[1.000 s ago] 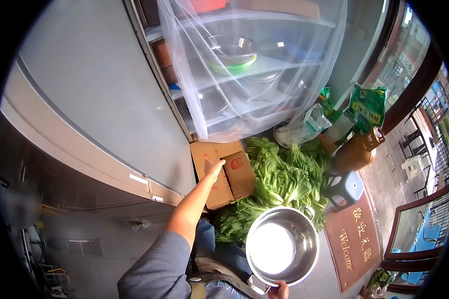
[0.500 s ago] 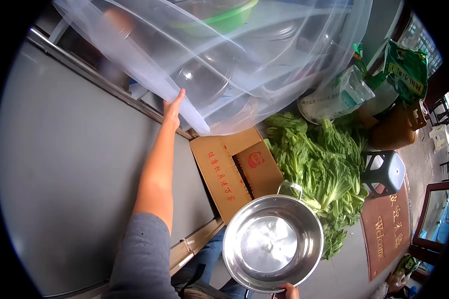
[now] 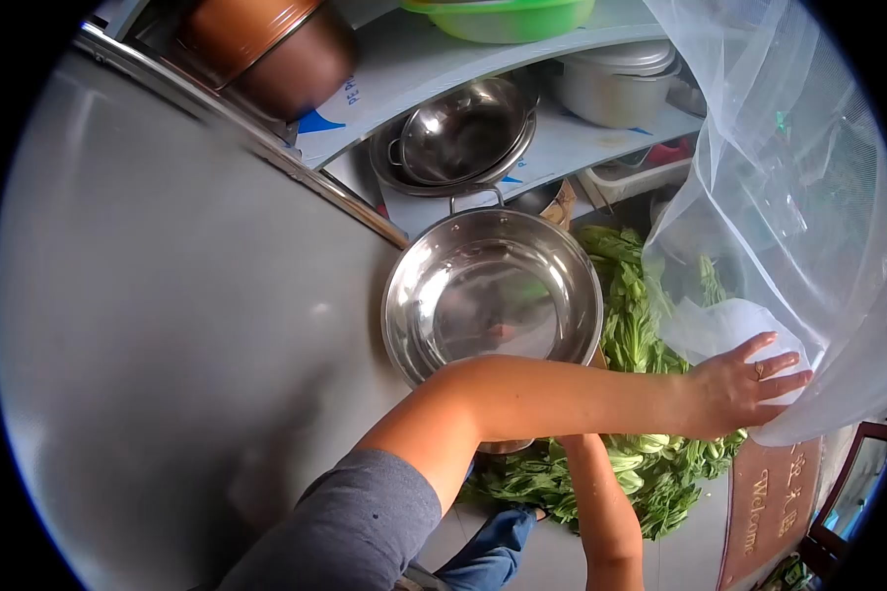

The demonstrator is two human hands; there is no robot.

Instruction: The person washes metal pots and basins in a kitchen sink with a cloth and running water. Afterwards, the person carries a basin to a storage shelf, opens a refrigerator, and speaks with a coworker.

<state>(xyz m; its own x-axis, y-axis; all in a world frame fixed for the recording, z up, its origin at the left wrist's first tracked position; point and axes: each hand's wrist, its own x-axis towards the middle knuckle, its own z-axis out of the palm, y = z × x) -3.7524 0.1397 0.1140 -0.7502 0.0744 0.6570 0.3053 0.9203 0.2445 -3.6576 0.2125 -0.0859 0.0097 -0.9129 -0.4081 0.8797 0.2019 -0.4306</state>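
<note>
My left hand point(image 3: 754, 386) is stretched out to the right, fingers spread, pressing against the sheer white mesh curtain point(image 3: 788, 266). A ring shows on one finger. Below the shelves a wide, shiny stainless steel pot point(image 3: 493, 256) is held up, its open mouth facing me and one loop handle at the far side. My left forearm point(image 3: 581, 394) crosses in front of its near rim. From below, my right forearm point(image 3: 609, 512) reaches up to the pot's near side; the right hand's fingers are hidden behind the left arm. Nothing is visible inside the pot except reflections.
Steel bowls point(image 3: 468, 133), a lidded white container point(image 3: 616, 84), a brown pot point(image 3: 276, 59) and a green basin point(image 3: 512, 18) stand on the shelves point(image 3: 581, 143). Leafy greens point(image 3: 626, 315) lie on the floor near a red mat point(image 3: 771, 512). A grey panel point(image 3: 187, 295) borders the left.
My left hand has swept the curtain from the left to the right, uncovering the shelves. The steel pot has moved up toward the shelves, over the cardboard box, with my right arm following.
</note>
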